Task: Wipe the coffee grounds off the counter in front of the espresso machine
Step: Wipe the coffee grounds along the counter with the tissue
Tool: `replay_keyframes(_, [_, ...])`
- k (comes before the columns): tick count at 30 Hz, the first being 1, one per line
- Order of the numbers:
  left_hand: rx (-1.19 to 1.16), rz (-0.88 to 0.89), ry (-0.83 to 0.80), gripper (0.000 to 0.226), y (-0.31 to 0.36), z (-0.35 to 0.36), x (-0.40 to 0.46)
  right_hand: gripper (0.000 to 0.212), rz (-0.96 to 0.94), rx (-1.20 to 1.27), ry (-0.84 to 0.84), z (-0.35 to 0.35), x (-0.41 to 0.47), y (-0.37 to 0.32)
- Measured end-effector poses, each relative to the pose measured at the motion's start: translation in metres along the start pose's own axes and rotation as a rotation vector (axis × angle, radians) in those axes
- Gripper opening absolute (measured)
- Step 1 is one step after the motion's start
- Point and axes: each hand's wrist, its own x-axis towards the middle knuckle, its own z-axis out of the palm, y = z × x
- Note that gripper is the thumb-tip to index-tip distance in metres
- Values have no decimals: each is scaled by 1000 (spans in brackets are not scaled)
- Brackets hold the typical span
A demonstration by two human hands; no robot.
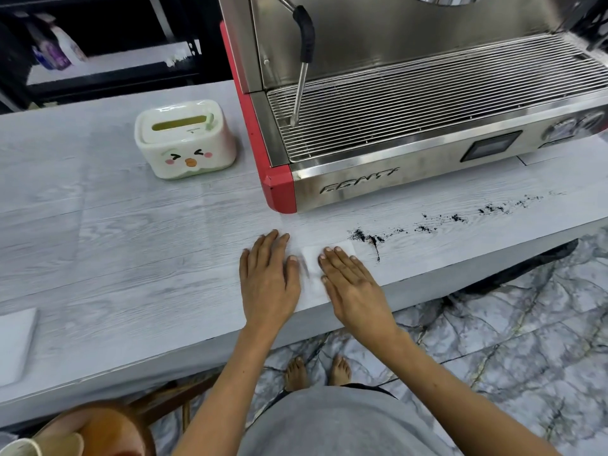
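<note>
Barely begun: both hands, left hand (268, 278) and right hand (353, 284), press flat, straight-fingered, on a white tissue (312, 258); coffee grounds (427, 225) still streak the tabletop (131, 241) at center right.

Two bare forearms are reaching forward from the bottom of the view, converging toward the middle. The left hand (268, 281) is lying palm down with its fingers straight and close together, pointing away from the body. The right hand (353, 284) is lying flat just beside it, palm down, fingers straight and angled slightly toward the left. The two hands are resting side by side with a narrow gap between them, not touching each other.
</note>
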Motion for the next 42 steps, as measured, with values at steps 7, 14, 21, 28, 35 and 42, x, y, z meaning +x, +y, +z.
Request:
replay_keyframes(7, [58,29,-7,52,-1,2,0,36,65,-36,22,-9,8,27])
replay_keyframes(14, [48,18,4,50,-1,2,0,38,194,-28,23,-18,20,15])
replay_keyframes(21, [25,3,0,49,0,0,0,30,183,77,-5,-36,26,2])
replay_keyframes(28, [31,4,-6,49,-1,1,1,28,32,18,-47,-27,12,12])
replay_keyframes(35, [40,5,6,48,-1,2,1,35,-21,-21,9,-20,19,-3])
replay_keyframes(42, [51,7,14,50,0,2,1,43,-22,-53,-95,-8,10,4])
